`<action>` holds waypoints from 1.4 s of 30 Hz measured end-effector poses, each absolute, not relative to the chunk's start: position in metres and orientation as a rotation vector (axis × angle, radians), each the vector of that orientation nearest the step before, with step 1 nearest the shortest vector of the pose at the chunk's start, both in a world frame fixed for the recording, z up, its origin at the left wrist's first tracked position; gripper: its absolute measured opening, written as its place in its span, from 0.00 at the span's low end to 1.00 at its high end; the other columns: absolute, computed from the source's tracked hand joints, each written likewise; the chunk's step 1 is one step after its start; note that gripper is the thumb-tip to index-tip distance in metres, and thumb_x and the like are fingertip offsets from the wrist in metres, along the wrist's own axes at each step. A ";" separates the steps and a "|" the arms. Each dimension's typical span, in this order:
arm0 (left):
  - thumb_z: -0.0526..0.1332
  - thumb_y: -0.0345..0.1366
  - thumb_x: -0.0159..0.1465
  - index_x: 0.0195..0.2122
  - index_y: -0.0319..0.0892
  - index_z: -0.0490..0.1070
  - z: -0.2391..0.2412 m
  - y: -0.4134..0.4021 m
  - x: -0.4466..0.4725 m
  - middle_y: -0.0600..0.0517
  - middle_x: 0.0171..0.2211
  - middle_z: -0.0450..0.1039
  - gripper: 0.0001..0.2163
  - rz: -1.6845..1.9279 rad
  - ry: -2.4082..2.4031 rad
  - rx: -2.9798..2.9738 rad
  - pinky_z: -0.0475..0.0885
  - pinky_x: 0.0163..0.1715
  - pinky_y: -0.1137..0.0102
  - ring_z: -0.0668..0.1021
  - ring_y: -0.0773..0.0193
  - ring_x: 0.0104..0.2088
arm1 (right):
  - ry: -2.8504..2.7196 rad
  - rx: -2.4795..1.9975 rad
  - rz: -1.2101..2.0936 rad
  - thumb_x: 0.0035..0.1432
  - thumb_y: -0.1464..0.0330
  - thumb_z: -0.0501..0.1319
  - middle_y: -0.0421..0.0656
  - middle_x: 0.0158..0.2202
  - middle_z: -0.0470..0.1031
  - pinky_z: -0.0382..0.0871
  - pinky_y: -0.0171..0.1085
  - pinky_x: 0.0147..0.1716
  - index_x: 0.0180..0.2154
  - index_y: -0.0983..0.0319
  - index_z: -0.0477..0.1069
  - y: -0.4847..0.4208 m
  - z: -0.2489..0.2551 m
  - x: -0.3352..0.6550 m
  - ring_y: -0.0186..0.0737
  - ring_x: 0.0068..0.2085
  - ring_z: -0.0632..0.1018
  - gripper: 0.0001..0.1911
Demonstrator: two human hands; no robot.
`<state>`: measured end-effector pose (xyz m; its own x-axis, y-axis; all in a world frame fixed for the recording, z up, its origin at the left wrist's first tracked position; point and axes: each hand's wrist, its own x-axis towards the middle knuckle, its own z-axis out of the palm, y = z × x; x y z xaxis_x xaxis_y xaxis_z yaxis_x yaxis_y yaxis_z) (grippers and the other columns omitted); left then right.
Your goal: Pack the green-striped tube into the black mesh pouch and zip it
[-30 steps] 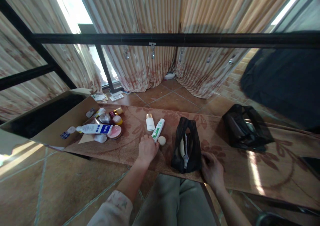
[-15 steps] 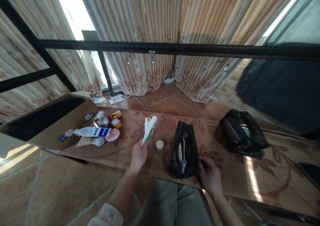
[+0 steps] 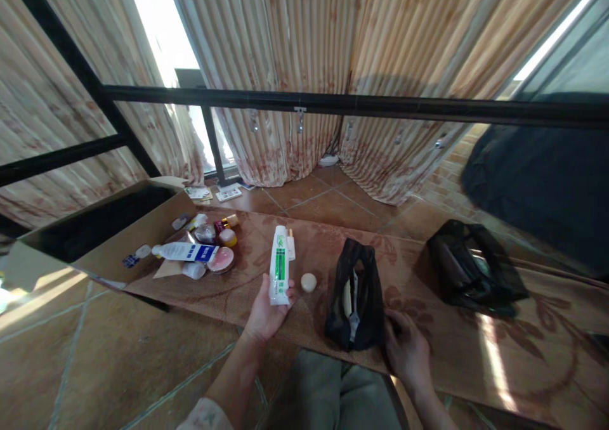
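Observation:
My left hand (image 3: 267,311) is closed round the lower end of a white tube with a green stripe (image 3: 279,265), holding it upright above the patterned table mat (image 3: 266,290). A small white bottle with a gold cap (image 3: 290,247) lies on the mat just behind the tube. A small round cream-coloured thing (image 3: 309,282) lies to the tube's right. My right hand (image 3: 408,349) rests on the mat against the right side of a small black mesh pouch (image 3: 355,293), which stands open with pale things inside. Its fingers are curled at the pouch's edge.
A heap of toiletries (image 3: 202,252), with a white and blue tube, a pink round case and small bottles, lies at the mat's left end beside an open cardboard box (image 3: 118,227). A larger black bag (image 3: 471,271) sits at right. A black rail (image 3: 333,103) and curtains stand behind.
My left hand picked the white and green tube up from the mat and turned it upright, closer to me. My right hand stayed by the black pouch.

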<state>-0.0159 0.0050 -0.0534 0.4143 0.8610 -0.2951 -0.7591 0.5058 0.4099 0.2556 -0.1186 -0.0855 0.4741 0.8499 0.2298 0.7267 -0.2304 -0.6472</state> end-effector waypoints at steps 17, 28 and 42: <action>0.52 0.44 0.65 0.40 0.37 0.69 -0.052 0.004 -0.018 0.46 0.31 0.72 0.15 1.015 0.516 0.205 0.69 0.28 0.68 0.72 0.66 0.26 | -1.302 -1.983 0.190 0.58 0.58 0.51 0.47 0.38 0.76 0.69 0.40 0.37 0.38 0.60 0.73 -0.121 -0.090 0.257 0.44 0.38 0.76 0.17; 0.51 0.44 0.65 0.39 0.39 0.70 -0.052 0.004 -0.018 0.46 0.29 0.72 0.15 1.009 0.512 0.201 0.68 0.27 0.69 0.71 0.66 0.25 | -1.279 -2.013 0.216 0.58 0.59 0.51 0.47 0.39 0.76 0.68 0.40 0.38 0.38 0.61 0.73 -0.121 -0.086 0.254 0.44 0.38 0.76 0.17; 0.51 0.43 0.65 0.40 0.38 0.70 -0.053 0.003 -0.019 0.45 0.31 0.73 0.15 1.009 0.505 0.192 0.69 0.27 0.69 0.72 0.65 0.26 | -1.284 -2.027 0.221 0.58 0.59 0.51 0.47 0.39 0.76 0.68 0.40 0.39 0.38 0.61 0.73 -0.120 -0.088 0.256 0.43 0.38 0.76 0.17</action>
